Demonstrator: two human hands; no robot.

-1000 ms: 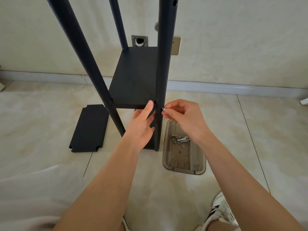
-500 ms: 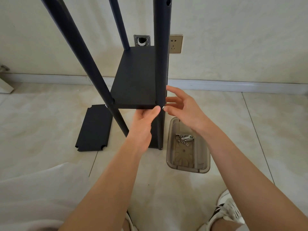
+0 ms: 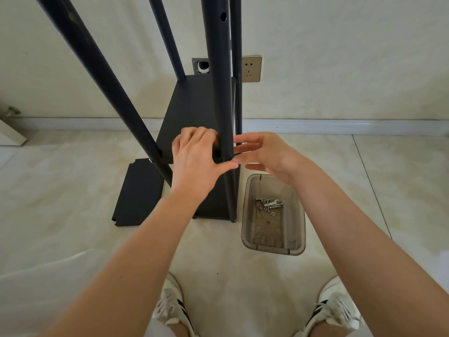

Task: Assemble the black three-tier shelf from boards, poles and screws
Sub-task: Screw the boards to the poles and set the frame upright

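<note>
- The black shelf frame stands upright on the tiled floor near the wall, its middle board fixed between four poles.
- The left hand curls round the front pole at board height, fingers behind it and thumb crossing its front.
- The right hand is at the same pole's right side, thumb and forefinger pinching a small silver screw against it, the other fingers spread.
- A loose black board lies flat on the floor, left of the frame's base.
- A clear plastic tray sits just right of the base, holding spare screws.
- Two white sneakers show at the bottom edge.
</note>
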